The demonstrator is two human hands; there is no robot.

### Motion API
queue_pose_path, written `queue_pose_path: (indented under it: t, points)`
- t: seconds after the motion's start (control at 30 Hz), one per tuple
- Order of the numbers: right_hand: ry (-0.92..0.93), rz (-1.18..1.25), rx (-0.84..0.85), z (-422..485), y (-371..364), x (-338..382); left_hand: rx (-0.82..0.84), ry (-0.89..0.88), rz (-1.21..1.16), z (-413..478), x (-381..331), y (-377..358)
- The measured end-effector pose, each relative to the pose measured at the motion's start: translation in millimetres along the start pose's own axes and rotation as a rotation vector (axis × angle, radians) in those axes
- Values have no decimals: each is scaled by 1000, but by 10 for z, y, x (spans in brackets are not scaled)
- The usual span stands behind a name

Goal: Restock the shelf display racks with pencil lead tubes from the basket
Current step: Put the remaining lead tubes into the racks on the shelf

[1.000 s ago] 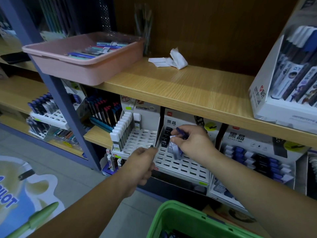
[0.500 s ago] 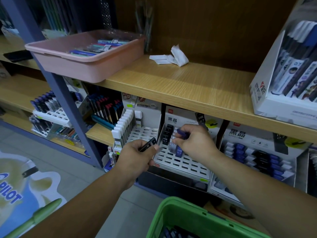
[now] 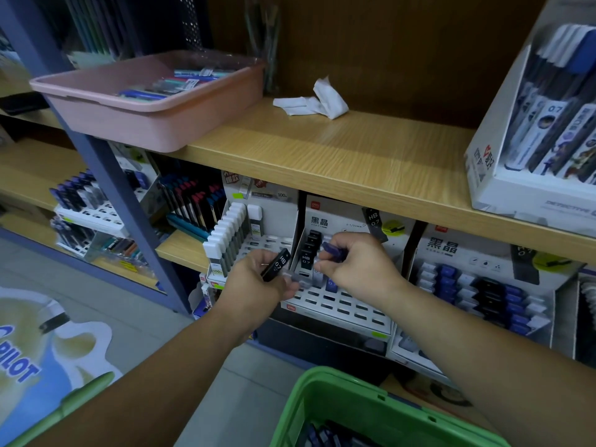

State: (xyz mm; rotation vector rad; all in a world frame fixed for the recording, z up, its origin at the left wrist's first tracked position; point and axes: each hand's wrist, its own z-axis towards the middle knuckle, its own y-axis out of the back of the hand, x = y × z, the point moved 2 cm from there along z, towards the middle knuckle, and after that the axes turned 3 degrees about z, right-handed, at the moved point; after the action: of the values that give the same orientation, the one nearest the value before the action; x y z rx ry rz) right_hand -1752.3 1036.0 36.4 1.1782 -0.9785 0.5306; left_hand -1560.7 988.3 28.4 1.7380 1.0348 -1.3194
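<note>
Gripping a black lead tube [image 3: 276,264] marked HB 0.7, left hand [image 3: 254,282] at centre frame, just beside the right hand [image 3: 358,269], itself clamped on a blue lead tube [image 3: 333,251]. Both hands over a white slotted display rack [image 3: 338,304], a few tubes upright in its upper left slots. At bottom centre, green basket [image 3: 338,391] with more tubes inside. Above, wooden shelf [image 3: 354,156] bearing a pink tray [image 3: 154,117] and crumpled tissue [image 3: 316,103].

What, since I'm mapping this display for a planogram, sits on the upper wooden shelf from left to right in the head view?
pink tray → crumpled white paper → white pen display box
</note>
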Motion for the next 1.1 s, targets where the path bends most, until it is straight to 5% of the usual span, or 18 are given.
queue_pose_path:
  t: [0.27, 0.5, 0.8, 0.93, 1.1]
  points:
    - [126, -339, 53, -53, -41, 29, 25, -86, 93, 15, -18, -24]
    - [-91, 59, 61, -81, 108, 120, 16, -150, 105, 24, -70, -137]
    - [40, 69, 86, -135, 41, 172, 19, -175, 18, -11, -244, -244]
    - [12, 117, 95, -165, 22, 189, -30, -98, 13, -5, -187, -177]
    - [-46, 171, 97, -197, -7, 234, 56, 108, 320, -70, -89, -140]
